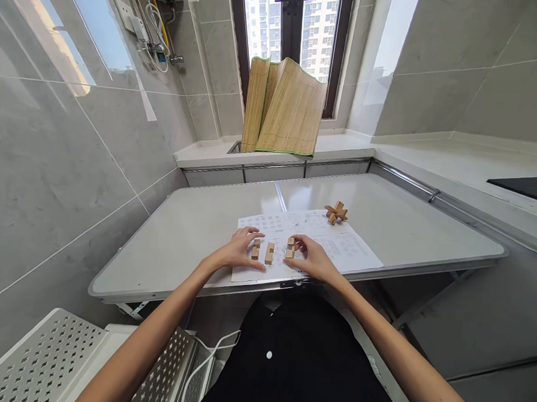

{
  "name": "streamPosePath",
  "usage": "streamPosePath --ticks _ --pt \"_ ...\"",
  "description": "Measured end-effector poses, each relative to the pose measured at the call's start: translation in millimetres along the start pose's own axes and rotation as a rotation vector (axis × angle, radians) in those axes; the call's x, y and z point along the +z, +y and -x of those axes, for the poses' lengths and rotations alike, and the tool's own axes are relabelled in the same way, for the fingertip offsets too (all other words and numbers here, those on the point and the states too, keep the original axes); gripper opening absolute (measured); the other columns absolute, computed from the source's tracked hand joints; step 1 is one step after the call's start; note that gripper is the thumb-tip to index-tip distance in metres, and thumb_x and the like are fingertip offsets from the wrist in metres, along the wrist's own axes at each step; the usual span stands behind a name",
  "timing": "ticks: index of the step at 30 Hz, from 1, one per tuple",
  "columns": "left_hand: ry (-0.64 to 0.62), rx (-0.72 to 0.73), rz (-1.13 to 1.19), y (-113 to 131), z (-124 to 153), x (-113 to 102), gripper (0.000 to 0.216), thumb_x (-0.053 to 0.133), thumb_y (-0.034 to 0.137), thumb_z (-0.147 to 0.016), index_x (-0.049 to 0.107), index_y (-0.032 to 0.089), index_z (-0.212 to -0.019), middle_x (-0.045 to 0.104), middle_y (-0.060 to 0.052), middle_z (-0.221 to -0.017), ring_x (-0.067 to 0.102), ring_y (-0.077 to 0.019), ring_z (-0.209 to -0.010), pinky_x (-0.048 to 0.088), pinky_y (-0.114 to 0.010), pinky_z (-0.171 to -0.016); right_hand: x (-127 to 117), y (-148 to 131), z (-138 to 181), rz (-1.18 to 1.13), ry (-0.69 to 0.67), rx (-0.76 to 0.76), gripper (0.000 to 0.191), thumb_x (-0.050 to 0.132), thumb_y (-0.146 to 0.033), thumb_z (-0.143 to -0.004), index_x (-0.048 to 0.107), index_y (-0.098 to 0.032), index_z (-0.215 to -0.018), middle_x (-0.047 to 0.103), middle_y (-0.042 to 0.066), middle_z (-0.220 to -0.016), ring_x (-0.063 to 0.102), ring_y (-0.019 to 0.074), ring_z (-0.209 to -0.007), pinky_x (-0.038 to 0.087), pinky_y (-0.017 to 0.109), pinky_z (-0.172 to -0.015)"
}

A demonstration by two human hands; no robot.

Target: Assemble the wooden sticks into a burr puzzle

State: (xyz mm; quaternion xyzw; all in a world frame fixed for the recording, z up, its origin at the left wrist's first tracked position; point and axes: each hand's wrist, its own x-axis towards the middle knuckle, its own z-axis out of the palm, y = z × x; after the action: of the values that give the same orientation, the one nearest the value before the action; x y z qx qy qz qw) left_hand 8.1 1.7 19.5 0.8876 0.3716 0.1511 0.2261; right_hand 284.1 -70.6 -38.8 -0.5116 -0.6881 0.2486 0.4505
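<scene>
Grey marble-like tiles wall a smooth white folding table (pixel 181 232) bearing a printed paper sheet (pixel 338 243). Left hand (pixel 241 250) fingers pinch one notched wooden block (pixel 256 249); right hand (pixel 308 257) fingers pinch another block (pixel 290 248); a third block (pixel 270 253) lies between.

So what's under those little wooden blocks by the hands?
Under the wooden blocks lies a printed paper sheet on the white table. The left hand and right hand cover parts of the sheet, so the print beneath them can't be seen.
</scene>
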Motion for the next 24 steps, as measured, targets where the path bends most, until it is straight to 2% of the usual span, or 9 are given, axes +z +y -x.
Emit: streamPosePath --ticks 3,7,11,14,19,22,24 --pt "-0.003 0.061 -0.046 12.8 -7.1 5.1 0.088 0.092 0.065 -0.053 0.068 0.029 -0.130 0.051 -0.014 -0.135 0.042 -0.0393 -0.130 0.035 -0.054 -0.112 0.4 2.5 -0.7 0.000 -0.001 0.001 0.058 0.081 -0.044 -0.073 0.062 -0.019 -0.122 0.069 0.007 -0.107 0.063 0.0229 -0.094 0.053 0.039 -0.086" --pt "0.009 0.049 -0.132 30.3 -13.1 10.0 0.074 0.087 0.067 -0.060 0.072 0.025 -0.119 0.056 -0.010 -0.107 0.050 -0.0317 -0.105 0.042 -0.047 -0.098 1.0 4.6 -1.2 -0.017 -0.009 0.010 0.060 0.081 -0.045 -0.073 0.061 -0.020 -0.124 0.069 0.007 -0.109 0.064 0.0236 -0.096 0.052 0.041 -0.088" --pt "0.027 0.067 0.119 43.7 -2.0 7.5 0.071 0.081 0.061 -0.074 0.060 0.024 -0.130 0.053 0.001 -0.085 0.049 -0.0175 -0.077 0.044 -0.031 -0.074 1.4 4.7 -1.9 -0.015 -0.009 0.004 0.059 0.081 -0.046 -0.073 0.061 -0.020 -0.123 0.068 0.007 -0.107 0.064 0.0234 -0.095 0.052 0.040 -0.087" --pt "0.083 0.069 0.275 46.7 15.7 6.8 0.070 0.082 0.053 -0.078 0.053 0.024 -0.134 0.055 0.003 -0.085 0.049 -0.0137 -0.072 0.044 -0.028 -0.072 2.3 4.3 -2.3 -0.015 0.007 -0.005 0.061 0.081 -0.047 -0.074 0.060 -0.020 -0.125 0.069 0.006 -0.106 0.065 0.0233 -0.095 0.052 0.040 -0.087" --pt "0.126 0.041 0.344 38.6 46.0 14.9 0.068 0.082 0.045 -0.079 0.050 0.023 -0.135 0.056 0.005 -0.079 0.054 -0.0126 -0.070 0.047 -0.030 -0.078 2.6 -0.6 -0.2 -0.040 0.037 -0.007 0.064 0.079 -0.055 -0.078 0.058 -0.021 -0.128 0.069 0.005 -0.100 0.065 0.0231 -0.092 0.052 0.040 -0.088" --pt "0.149 -0.026 0.418 32.4 60.6 20.9 0.068 0.082 0.044 -0.080 0.047 0.024 -0.135 0.054 0.005 -0.080 0.054 -0.0118 -0.068 0.047 -0.029 -0.072 0.1 -7.2 2.0 -0.055 0.025 0.008 0.059 0.073 -0.060 -0.083 0.061 -0.021 -0.125 0.068 0.003 -0.093 0.064 0.0227 -0.088 0.052 0.039 -0.085" --pt "0.166 -0.061 0.464 29.7 68.0 22.9 0.069 0.082 0.044 -0.080 0.046 0.025 -0.135 0.054 0.004 -0.083 0.054 -0.0115 -0.067 0.046 -0.028 -0.069 -2.0 -10.9 3.0 -0.065 0.023 0.012 0.050 0.062 -0.063 -0.090 0.064 -0.022 -0.118 0.066 0.003 -0.089 0.062 0.0224 -0.085 0.051 0.038 -0.082"
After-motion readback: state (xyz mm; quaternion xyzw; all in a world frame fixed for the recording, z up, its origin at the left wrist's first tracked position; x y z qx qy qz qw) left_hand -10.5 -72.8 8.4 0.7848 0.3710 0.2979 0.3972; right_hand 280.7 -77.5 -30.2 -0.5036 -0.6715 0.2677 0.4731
